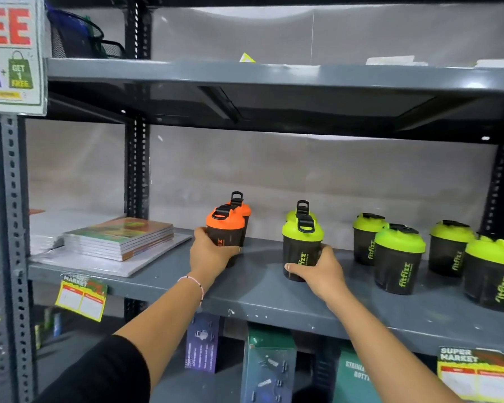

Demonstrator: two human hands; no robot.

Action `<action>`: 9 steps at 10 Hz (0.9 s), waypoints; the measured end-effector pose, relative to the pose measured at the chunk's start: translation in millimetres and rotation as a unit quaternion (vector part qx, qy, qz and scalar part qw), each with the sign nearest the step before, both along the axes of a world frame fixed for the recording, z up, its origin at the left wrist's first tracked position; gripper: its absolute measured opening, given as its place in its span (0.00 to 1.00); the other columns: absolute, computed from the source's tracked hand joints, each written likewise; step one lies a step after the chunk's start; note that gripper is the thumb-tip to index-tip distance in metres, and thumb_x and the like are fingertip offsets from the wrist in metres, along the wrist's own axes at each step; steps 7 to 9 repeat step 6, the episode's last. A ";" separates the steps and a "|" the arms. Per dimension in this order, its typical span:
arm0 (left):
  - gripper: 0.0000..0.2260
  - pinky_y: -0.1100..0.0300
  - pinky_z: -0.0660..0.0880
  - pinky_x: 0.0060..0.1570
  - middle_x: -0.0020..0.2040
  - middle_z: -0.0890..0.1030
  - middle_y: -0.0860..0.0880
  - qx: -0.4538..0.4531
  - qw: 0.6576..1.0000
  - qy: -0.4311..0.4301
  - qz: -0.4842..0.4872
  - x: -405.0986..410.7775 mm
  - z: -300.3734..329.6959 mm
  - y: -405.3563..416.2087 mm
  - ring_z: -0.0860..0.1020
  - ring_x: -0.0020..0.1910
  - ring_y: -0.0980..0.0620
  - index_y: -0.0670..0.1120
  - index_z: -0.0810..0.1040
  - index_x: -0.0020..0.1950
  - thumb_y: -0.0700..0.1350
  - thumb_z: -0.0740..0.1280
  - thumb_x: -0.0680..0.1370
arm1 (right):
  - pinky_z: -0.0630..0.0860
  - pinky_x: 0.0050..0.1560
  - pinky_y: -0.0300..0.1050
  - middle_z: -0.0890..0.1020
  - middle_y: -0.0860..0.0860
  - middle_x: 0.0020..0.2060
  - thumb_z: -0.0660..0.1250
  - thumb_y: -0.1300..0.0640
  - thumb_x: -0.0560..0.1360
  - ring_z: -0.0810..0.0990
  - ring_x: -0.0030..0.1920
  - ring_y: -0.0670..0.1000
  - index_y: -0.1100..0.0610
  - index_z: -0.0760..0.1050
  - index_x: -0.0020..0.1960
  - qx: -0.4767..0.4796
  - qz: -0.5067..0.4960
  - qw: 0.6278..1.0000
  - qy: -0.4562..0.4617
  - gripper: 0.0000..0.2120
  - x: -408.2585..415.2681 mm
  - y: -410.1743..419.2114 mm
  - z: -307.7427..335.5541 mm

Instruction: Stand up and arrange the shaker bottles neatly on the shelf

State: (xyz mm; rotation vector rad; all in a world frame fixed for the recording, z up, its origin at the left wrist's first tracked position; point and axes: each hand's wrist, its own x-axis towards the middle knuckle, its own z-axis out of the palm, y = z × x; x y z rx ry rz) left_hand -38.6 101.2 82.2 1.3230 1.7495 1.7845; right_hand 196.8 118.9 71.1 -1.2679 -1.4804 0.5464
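Hands grip upright shakers: left hand [213,253] orange-lidded shaker [226,228], right hand [317,270] green-lidded shaker [301,248].

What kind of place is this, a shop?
Most likely a supermarket or shop aisle. A "Buy 2 Get 1 Free" poster hangs at left, "Super Market" price tags are clipped to the grey metal shelf, and identical shaker bottles stand in rows.

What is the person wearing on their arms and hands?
The hands are bare, with no gloves or rings that I can see. The left hand has a thin white beaded bracelet at the wrist and a black sleeve pushed up near the elbow. The right hand and its forearm wear nothing visible.
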 end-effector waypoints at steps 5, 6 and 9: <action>0.33 0.49 0.76 0.53 0.52 0.78 0.45 -0.007 0.999 0.036 0.033 9.8 -2.1 -22.3 0.78 0.56 0.40 0.47 0.64 0.53 0.53 0.83 0.61 | 0.71 0.41 0.44 0.76 0.50 0.47 0.80 0.49 0.62 0.75 0.44 0.53 0.55 0.64 0.55 0.001 -0.007 0.999 -0.046 0.32 -2.7 -5.9 1.1; 0.40 0.44 0.69 0.67 0.65 0.74 0.40 0.070 0.992 0.060 0.085 21.5 -8.1 -42.4 0.69 0.68 0.40 0.41 0.66 0.67 0.64 0.75 0.66 | 0.71 0.43 0.43 0.76 0.51 0.50 0.80 0.50 0.62 0.75 0.47 0.52 0.57 0.65 0.61 -0.011 0.017 0.999 -0.027 0.35 1.6 -16.3 7.0; 0.40 0.44 0.69 0.67 0.65 0.74 0.40 0.070 0.992 0.060 0.085 21.5 -8.1 -42.4 0.69 0.68 0.40 0.41 0.66 0.67 0.64 0.75 0.66 | 0.71 0.43 0.43 0.76 0.51 0.50 0.80 0.50 0.62 0.75 0.47 0.52 0.57 0.65 0.61 -0.011 0.017 0.999 -0.027 0.35 1.6 -16.3 7.0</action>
